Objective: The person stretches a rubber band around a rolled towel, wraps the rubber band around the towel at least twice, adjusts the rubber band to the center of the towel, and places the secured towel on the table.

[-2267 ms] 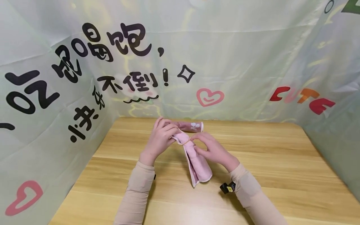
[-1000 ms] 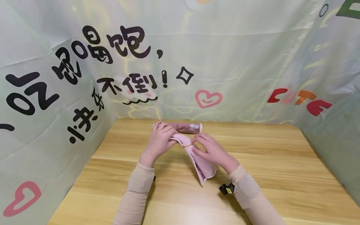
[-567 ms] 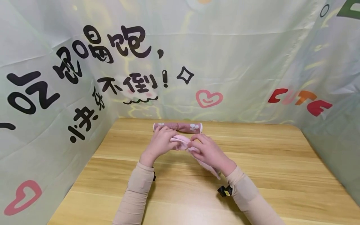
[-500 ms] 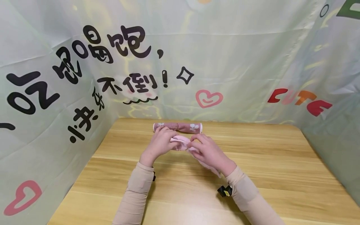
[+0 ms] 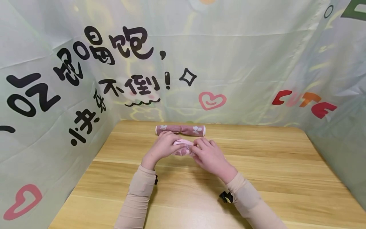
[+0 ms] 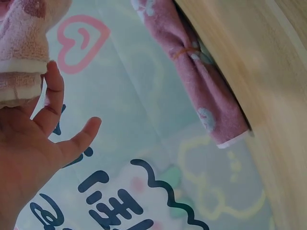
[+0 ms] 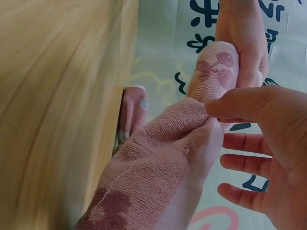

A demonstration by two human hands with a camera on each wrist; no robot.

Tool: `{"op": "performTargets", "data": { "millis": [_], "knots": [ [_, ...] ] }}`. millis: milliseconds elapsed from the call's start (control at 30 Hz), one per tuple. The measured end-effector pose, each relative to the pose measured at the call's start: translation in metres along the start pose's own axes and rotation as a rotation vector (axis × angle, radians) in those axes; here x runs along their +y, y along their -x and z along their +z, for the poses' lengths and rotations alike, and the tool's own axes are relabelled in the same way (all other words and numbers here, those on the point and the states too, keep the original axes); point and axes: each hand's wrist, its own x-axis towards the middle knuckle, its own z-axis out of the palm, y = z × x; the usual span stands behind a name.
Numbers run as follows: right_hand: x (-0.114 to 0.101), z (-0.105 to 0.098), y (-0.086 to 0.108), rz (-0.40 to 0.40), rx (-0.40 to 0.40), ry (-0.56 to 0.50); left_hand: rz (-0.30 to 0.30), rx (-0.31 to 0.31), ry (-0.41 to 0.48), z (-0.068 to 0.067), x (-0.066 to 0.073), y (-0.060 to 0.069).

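Observation:
Raised above the table, a rolled light pink towel [image 5: 183,150] with darker spots is held between both hands. My left hand [image 5: 163,145] grips its left end, fingers over the top and thumb beneath. My right hand [image 5: 210,156] pinches the towel at its narrowed middle, thumb and fingertips together there. In the right wrist view the towel [image 7: 153,143] runs toward the lower left, drawn in at the pinch, with a loose thread [image 7: 115,182] on it. The band seen earlier around its middle is hidden. In the head view the right hand covers the towel's other half.
Behind the hands, a darker pink towel roll [image 5: 188,130] with pale flower prints lies along the table's back edge. A band [image 6: 186,51] ties its middle. The wooden table [image 5: 271,165] meets printed cloth walls [image 5: 246,63] at the back and sides.
The towel's free end has swung from the front, up and behind my right hand, and its spotted side has turned into view. My right hand has shifted slightly left; my left stays nearly in place.

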Motion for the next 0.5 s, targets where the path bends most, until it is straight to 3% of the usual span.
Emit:
{"op": "performTargets", "data": {
  "millis": [500],
  "knots": [
    [0.009, 0.015, 0.003, -0.012, 0.042, -0.012, 0.058, 0.021, 0.063, 0.000, 0.001, 0.000]
  ]
}}
